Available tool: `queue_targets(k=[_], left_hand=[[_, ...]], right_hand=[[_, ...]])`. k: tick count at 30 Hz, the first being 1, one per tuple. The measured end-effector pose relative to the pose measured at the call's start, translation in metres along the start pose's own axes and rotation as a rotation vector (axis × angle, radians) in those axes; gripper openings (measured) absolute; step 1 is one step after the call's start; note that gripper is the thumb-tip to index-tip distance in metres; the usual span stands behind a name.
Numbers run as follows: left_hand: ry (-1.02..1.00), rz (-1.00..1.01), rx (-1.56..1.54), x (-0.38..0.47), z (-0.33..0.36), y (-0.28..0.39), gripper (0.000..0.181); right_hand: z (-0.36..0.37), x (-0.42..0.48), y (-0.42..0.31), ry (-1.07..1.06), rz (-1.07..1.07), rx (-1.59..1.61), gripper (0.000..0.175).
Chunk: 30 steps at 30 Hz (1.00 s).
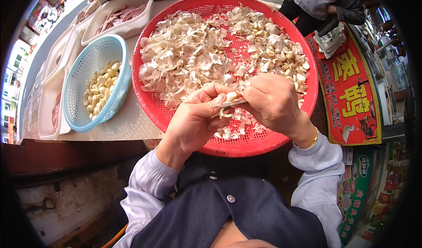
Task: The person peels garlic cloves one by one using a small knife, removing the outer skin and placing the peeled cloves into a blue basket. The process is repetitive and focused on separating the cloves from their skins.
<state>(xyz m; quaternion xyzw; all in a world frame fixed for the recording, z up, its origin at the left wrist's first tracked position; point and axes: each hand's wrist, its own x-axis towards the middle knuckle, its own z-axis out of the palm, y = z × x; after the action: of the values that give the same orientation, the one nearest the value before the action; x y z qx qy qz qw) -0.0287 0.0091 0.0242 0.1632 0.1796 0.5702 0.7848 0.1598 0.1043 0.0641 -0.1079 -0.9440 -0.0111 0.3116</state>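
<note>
Pinched between the thumb and fingers of my left hand [201, 116] is a pale garlic clove [231, 95]. My right hand [275, 101] is closed around a small knife [232, 103], its blade lying against the clove. Both hands are above the near side of a round red plastic basket [227, 150]. A broad heap of dry garlic skins [184, 57] covers the basket's left half. Unpeeled cloves [280, 57] and some whole garlic bulbs [272, 29] lie on its right side. To the left, a light blue plastic colander [77, 66] holds peeled cloves [103, 89].
White plastic trays [138, 22] with raw meat [120, 15] stand on the pale counter [138, 119] at the left. Another person [316, 4] stands at the far right. A red sign [349, 93] with yellow writing is right of the basket.
</note>
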Motion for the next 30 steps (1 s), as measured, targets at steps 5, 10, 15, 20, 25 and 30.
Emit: queue_targets(k=[5,10,15,20,25,30], left_hand=[[0.127,0.034,0.003,0.000,0.003,-0.002,0.022],[0.067,0.041,0.021,0.000,-0.001,0.007,0.019],[0.195,0.088,0.187,-0.002,0.015,0.002,0.021],[0.162,0.092,0.485,-0.003,0.010,-0.002,0.016],[0.132,0.137,0.641,-0.001,0.011,-0.004,0.020],[0.107,0.129,0.422,-0.004,0.009,-0.007,0.021]], right_hand=[[-0.005,-0.004,-0.011,-0.028,-0.127,0.102,0.021],[0.001,-0.013,-0.007,-0.003,0.044,0.167,0.018],[0.007,-0.005,0.001,0.005,0.130,0.222,0.026],[0.009,-0.005,0.004,0.007,0.100,0.204,0.024],[0.005,-0.008,0.005,0.011,0.074,0.169,0.024],[-0.010,-0.008,-0.013,-0.053,0.005,0.109,0.026]])
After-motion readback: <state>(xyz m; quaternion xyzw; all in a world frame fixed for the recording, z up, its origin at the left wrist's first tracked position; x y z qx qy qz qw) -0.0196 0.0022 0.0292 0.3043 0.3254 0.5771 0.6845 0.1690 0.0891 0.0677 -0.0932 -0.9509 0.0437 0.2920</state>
